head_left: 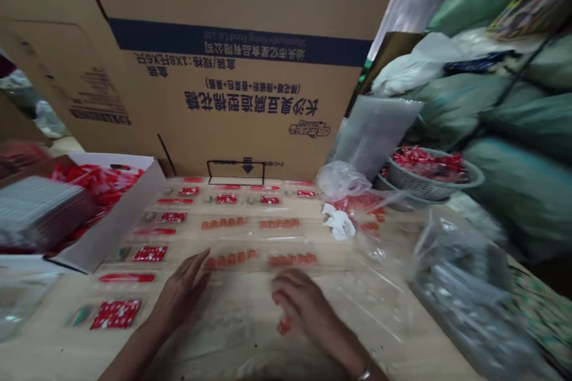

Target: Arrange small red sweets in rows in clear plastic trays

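My left hand (pixel 185 286) rests with its fingers stretched out at the left end of a clear tray of orange-red pieces (pixel 232 258). It holds nothing that I can see. My right hand (pixel 306 303) is blurred and curled over small orange-red pieces (pixel 284 325). One of them shows under its fingers, near a clear tray section (pixel 292 260) with similar pieces. Two more filled groups, the left pieces (pixel 223 223) and right pieces (pixel 279 223), lie in a row behind. To the left are clear trays with red dotted packets (pixel 115 314) and red sticks (pixel 127 278).
A tall cardboard box (pixel 250 149) stands behind the trays. On the left, a white box (pixel 120 208) holds red packets and stacked clear trays. A plastic bag with orange-red pieces (pixel 357 205), grey baskets (pixel 429 181) and a bag of clear plastic (pixel 460 286) are on the right.
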Action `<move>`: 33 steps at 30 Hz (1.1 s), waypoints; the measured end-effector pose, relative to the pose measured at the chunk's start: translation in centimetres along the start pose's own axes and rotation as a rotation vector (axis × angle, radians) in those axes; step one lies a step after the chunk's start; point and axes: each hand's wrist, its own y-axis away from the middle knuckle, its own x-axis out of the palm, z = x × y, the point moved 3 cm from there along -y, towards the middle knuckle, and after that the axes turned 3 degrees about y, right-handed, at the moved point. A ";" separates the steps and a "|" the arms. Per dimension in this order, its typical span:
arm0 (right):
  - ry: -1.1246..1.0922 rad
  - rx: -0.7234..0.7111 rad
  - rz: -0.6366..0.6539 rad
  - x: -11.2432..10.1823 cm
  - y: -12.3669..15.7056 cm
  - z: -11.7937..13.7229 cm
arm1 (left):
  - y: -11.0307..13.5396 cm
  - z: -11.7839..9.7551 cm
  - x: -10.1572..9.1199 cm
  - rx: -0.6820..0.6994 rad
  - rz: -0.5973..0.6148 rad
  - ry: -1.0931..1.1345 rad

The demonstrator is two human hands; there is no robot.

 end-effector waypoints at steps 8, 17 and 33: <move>-0.088 0.256 -0.001 -2.2 3.5 -4.3 | 0.6 -7.5 0.6 0.139 0.359 0.081; 0.009 0.325 -0.007 -0.1 1.3 -2.0 | -3.6 -12.9 7.1 -0.063 0.546 0.097; -0.606 0.390 -0.114 1.2 1.2 -1.0 | -3.2 -11.9 6.1 -0.449 0.201 0.661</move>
